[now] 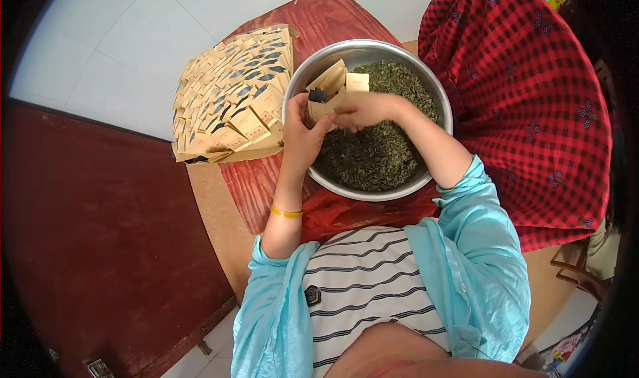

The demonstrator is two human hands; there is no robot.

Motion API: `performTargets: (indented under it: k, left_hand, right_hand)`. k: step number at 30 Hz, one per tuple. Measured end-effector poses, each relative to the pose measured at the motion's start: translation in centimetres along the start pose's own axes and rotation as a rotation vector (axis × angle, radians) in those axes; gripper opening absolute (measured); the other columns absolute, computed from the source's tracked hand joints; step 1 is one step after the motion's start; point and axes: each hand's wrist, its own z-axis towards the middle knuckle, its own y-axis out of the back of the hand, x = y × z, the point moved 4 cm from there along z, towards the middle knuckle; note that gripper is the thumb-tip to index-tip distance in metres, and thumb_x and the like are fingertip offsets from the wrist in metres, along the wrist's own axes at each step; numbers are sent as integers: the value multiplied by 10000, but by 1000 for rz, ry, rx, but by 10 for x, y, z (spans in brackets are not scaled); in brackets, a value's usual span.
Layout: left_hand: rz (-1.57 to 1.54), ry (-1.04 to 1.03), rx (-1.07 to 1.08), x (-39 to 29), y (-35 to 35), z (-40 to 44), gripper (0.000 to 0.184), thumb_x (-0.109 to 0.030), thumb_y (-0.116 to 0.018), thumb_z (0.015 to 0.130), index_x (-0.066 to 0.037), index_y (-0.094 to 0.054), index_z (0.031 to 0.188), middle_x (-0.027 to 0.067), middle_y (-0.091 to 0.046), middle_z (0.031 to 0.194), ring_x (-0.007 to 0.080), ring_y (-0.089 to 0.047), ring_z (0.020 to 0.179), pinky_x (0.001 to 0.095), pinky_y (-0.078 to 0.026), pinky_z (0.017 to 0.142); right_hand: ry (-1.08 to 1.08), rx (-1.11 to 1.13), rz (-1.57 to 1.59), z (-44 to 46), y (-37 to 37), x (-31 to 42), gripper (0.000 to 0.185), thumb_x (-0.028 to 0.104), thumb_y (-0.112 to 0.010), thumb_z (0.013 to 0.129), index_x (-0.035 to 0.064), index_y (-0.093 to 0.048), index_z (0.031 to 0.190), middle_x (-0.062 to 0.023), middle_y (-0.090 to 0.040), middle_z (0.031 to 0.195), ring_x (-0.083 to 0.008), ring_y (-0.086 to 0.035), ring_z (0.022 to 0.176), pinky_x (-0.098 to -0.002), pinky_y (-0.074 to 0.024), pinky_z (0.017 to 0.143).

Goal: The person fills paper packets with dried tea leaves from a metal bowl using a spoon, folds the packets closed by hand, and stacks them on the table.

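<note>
My left hand [305,138] holds a small tan paper packet [321,111] upright over the left side of a metal basin [447,108]. A dark patch shows at the packet's top. My right hand [365,110] is at the packet's right side, fingers curled together and slightly blurred; what they hold is hidden. Dark green dried leaves [379,158] fill much of the basin. More tan packets [329,77] stand inside it near the far left rim, and another packet [357,82] lies on the leaves behind my right hand.
A cardboard tray [266,150] packed with many tan packets stands left of the basin. Both rest on a red wood-patterned surface [319,11]. Red-and-black checked cloth [526,111] drapes at the right. A dark red panel [100,225] lies at the left.
</note>
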Motion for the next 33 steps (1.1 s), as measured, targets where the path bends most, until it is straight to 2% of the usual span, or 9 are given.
performTargets:
  k: [8,10,12,14,16,18,19,25,33]
  left_hand:
    - [136,-24,12,9,1,2,506,-60,-754,819,23,-463,1224,110,-598,1131,177,-590,1022,294,-473,908]
    - [220,-10,21,10,1,2,521,-74,-761,813,27,-465,1230,121,-601,1129,182,-590,1019,296,-473,905]
    - [212,-3,29,10,-1,2,527,-80,-763,812,29,-464,1233,125,-602,1129,183,-591,1017,298,-476,900]
    - [206,6,35,10,-2,2,533,-86,-764,811,30,-463,1235,130,-604,1129,184,-592,1015,300,-478,894]
    - [261,11,31,9,-1,1,535,-102,-770,806,25,-473,1232,139,-613,1119,194,-598,1010,305,-482,883]
    - [307,32,33,7,-1,0,536,-116,-772,805,22,-478,1231,142,-618,1107,197,-601,1006,307,-483,877]
    - [347,50,39,7,0,0,539,-129,-775,804,19,-482,1231,146,-623,1096,201,-603,1003,309,-484,872]
    - [442,22,43,9,0,1,550,-151,-779,799,19,-486,1232,161,-631,1076,223,-614,975,323,-489,853]
    - [441,32,49,3,-2,0,523,-151,-772,796,2,-495,1213,180,-638,1049,297,-633,940,368,-499,818]
  right_hand:
    - [84,-666,75,-29,65,6,255,238,-526,988,12,-616,913,-9,-570,700,-93,-558,638,-257,-465,594]
    - [258,-920,200,-32,71,4,333,320,-536,984,19,-638,883,-33,-639,706,-118,-597,638,-266,-479,610]
    - [328,-909,255,-32,65,9,281,271,-538,1002,22,-620,901,-34,-591,724,-86,-558,633,-243,-457,591]
    - [391,-970,35,-41,53,33,263,257,-540,1001,19,-633,939,-31,-610,753,-88,-582,660,-266,-474,591]
    - [445,-991,-43,-42,43,43,228,223,-563,985,13,-647,951,-62,-634,760,-134,-606,648,-293,-483,580]
    - [575,-1047,-294,-47,37,58,167,195,-636,924,30,-658,923,-111,-671,765,-257,-677,673,-340,-524,590]
    - [642,-1068,-301,-48,36,61,129,164,-646,915,38,-669,904,-118,-629,738,-259,-602,616,-326,-480,563]
    - [781,-1053,-478,-47,27,69,79,128,-697,845,57,-667,864,-89,-629,730,-281,-617,631,-353,-484,565]
    - [708,-1048,-492,-48,26,71,80,148,-693,843,76,-665,860,-89,-639,746,-291,-636,676,-371,-496,586]
